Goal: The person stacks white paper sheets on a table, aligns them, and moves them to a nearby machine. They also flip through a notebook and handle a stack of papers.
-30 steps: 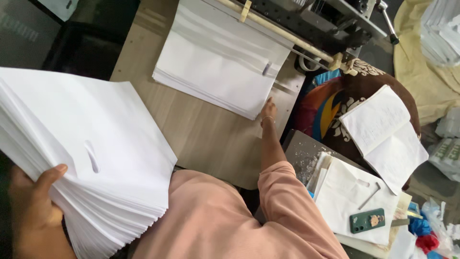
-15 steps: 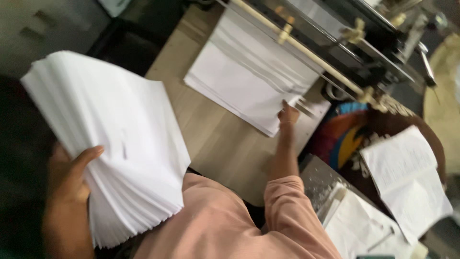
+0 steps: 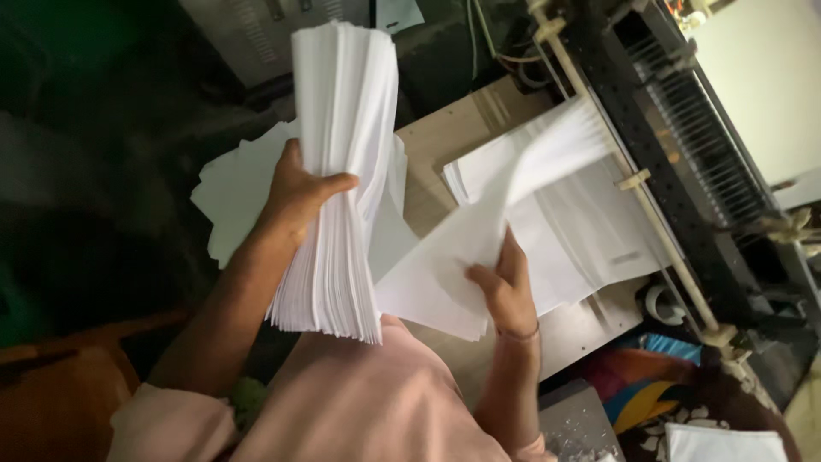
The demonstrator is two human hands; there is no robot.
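Two bare hands work with white paper above a pale wooden table (image 3: 445, 137). Nearest the camera is the person's pink-sleeved body. Just beyond it, the right hand (image 3: 506, 287) grips a thinner bundle of white sheets (image 3: 479, 248), fingers and thumb clenched on its lower edge; the bundle lifts off a flat pile of white sheets (image 3: 590, 227) lying on the table, its far end blurred. To the left, the left hand (image 3: 299, 192) clasps a thick stack of white paper (image 3: 342, 171) held on edge, thumb wrapped across the front, fingers hidden behind. More loose white sheets (image 3: 227, 192) show behind that stack. Farthest, a dark metal machine with pale rods (image 3: 676, 145) runs along the table's far side.
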